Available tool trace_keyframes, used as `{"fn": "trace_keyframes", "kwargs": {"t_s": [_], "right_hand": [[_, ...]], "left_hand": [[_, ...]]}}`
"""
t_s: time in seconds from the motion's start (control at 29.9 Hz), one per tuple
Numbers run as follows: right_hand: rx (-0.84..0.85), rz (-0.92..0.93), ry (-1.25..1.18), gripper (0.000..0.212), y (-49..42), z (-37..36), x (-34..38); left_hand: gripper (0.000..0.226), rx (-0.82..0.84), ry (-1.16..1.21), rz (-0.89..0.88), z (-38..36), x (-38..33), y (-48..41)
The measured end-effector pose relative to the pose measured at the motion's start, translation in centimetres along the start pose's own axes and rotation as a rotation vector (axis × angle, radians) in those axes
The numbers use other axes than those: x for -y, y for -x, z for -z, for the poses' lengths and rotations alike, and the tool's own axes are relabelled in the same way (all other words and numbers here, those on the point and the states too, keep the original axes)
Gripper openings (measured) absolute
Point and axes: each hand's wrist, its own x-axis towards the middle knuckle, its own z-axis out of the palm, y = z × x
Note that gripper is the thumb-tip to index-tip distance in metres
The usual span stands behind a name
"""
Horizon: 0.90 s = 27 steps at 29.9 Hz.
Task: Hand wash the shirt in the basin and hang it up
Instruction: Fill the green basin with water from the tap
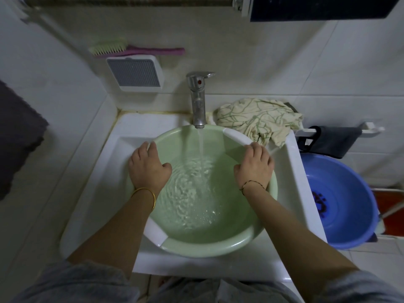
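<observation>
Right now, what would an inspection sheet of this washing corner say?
Surface: white sink holds the green basin.
Job's things: green basin partly filled, tap running into it; shirt bunched on the sink's back right corner.
Clutter: brush above a white vented box on the wall.
Hands: left hand and right hand each grip the basin's rim.
Cables: nothing seen.
Surroundings: tiled walls; blue basin at right; dark cloth on a rail.
</observation>
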Motion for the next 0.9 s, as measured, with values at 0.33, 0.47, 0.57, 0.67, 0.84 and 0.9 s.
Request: {"fn": "trace_keyframes", "kwargs": {"t_s": [0.33,0.47,0.57,0.67,0.84,0.9], "right_hand": [[0.021,-0.003,0.001,0.057,0.0,0.1,0.0],[0.010,-0.004,-0.010,0.056,0.0,0.1,0.1],[-0.008,-0.005,-0.012,0.055,0.0,0.0,0.1],[0.010,-0.005,-0.012,0.055,0.0,0.2,0.1],[0.047,0.045,-0.026,0.063,0.1,1.4,0.9],[0.020,0.127,-0.120,0.065,-0.4,3.0,2.1]], "left_hand": [[0.073,0.010,-0.007,0.009,-0.1,0.0,-0.1],[0.074,0.015,-0.014,0.009,-0.1,0.0,-0.1],[0.074,0.020,-0.010,0.011,-0.1,0.0,0.0],[0.074,0.023,-0.016,0.011,0.0,-0.1,0.0],[0.073,0.041,-0.009,0.021,0.1,0.2,-0.1],[0.071,0.059,-0.003,0.017,0.1,0.2,-0.2]]}}
